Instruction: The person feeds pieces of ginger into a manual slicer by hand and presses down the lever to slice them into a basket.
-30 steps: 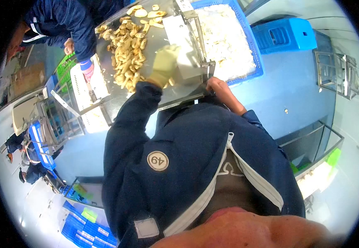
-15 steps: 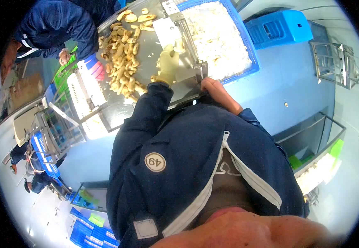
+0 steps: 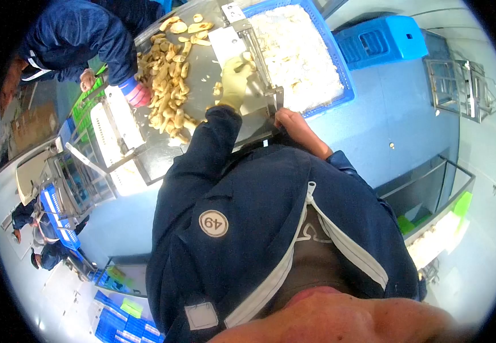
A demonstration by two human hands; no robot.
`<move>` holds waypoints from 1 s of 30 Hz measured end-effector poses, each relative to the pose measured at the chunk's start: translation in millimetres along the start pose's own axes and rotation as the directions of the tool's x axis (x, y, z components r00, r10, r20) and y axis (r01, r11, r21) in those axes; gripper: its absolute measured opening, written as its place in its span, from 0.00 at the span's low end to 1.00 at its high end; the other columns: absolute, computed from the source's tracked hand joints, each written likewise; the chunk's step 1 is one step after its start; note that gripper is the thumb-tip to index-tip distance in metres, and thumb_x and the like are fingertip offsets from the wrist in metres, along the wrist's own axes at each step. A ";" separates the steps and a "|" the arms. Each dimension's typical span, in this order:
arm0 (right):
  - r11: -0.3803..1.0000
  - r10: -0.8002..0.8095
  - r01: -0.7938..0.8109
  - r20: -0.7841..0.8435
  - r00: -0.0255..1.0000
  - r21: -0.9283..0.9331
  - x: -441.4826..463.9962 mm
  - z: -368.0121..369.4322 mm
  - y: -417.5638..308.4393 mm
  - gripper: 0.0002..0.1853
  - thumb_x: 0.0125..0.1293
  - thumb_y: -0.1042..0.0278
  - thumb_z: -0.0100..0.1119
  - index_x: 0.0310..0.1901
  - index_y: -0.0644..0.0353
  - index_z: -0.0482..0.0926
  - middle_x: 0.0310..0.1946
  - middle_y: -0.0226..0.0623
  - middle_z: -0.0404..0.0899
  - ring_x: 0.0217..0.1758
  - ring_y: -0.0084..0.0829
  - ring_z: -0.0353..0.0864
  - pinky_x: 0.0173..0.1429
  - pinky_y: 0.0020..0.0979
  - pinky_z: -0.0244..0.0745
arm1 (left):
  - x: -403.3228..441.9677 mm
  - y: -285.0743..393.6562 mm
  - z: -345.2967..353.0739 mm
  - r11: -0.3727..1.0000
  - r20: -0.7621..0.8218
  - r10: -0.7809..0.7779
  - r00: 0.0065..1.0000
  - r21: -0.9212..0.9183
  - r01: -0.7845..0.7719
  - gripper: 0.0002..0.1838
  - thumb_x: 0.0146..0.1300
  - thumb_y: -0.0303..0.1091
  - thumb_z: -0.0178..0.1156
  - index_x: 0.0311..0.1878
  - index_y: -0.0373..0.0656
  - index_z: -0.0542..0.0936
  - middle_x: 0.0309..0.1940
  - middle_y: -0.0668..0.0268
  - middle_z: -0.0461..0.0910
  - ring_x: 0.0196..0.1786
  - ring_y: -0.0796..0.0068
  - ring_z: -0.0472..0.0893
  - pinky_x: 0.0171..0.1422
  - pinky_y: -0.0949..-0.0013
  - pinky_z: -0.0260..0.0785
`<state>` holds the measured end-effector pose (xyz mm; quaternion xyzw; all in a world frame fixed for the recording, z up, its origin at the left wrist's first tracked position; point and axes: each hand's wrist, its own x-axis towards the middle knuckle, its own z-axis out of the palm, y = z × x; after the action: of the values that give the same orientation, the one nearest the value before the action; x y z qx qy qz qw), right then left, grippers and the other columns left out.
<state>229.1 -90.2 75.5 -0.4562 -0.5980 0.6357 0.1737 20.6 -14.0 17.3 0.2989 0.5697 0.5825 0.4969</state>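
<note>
My left hand point(image 3: 236, 83), in a pale yellow glove, is closed on a pale piece at its fingertips, apparently a mushroom point(image 3: 248, 56). It lies beside a white board point(image 3: 225, 44) and the metal frame of a slicer point(image 3: 254, 50). My bare right hand point(image 3: 294, 124) is wrapped round the upright metal handle point(image 3: 279, 98) at the slicer's near end. Left of my gloved hand, a heap of tan, elongated mushrooms point(image 3: 168, 86) covers part of the steel table point(image 3: 201, 71). Beyond the slicer, a blue crate point(image 3: 348, 86) holds many thin pale slices point(image 3: 296, 54).
Across the heap, a co-worker in dark blue point(image 3: 82, 40) has a pink-gloved hand point(image 3: 138, 94) near a second white slicer board point(image 3: 113, 120). A blue plastic stool point(image 3: 382, 41) stands right of the crate. Metal frames point(image 3: 459, 86) are farther right.
My gloved hand has shifted slightly, and less of the mushroom shows past its fingers. My right hand stays on the handle. The co-worker's pink-gloved hand has moved toward the heap.
</note>
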 end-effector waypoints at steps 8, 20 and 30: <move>0.964 0.054 -0.043 -0.036 0.998 0.261 6.3 -8.6 -94.0 0.22 0.72 0.51 0.45 0.31 0.63 0.75 0.23 0.33 0.74 0.29 0.27 0.72 0.39 0.29 0.67 | 31.4 -42.5 -26.6 0.974 0.092 -0.049 0.995 0.224 0.027 0.15 0.65 0.26 0.62 0.54 0.33 0.77 0.44 0.62 0.83 0.40 0.77 0.81 0.45 0.75 0.75; 0.986 0.089 -0.081 -0.048 0.995 0.143 -9.8 -12.1 -97.5 0.21 0.72 0.53 0.44 0.33 0.64 0.74 0.29 0.36 0.74 0.35 0.29 0.71 0.45 0.30 0.67 | 23.9 -26.7 -13.7 0.976 0.079 -0.177 0.981 0.144 0.165 0.16 0.65 0.26 0.61 0.55 0.33 0.77 0.38 0.66 0.82 0.35 0.80 0.78 0.41 0.78 0.73; 0.986 0.073 -0.061 -0.072 0.995 0.158 -12.8 -10.1 -103.6 0.20 0.74 0.55 0.45 0.32 0.64 0.75 0.26 0.36 0.73 0.33 0.29 0.72 0.43 0.28 0.68 | 21.9 -15.9 -15.1 0.971 0.125 -0.196 0.973 0.160 0.175 0.16 0.65 0.27 0.61 0.54 0.33 0.78 0.41 0.65 0.83 0.38 0.78 0.80 0.44 0.76 0.74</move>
<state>210.1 -70.7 176.7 -0.4856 -0.5237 0.6676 0.2101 3.4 -1.7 -5.4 0.3202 0.6005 0.4672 0.5644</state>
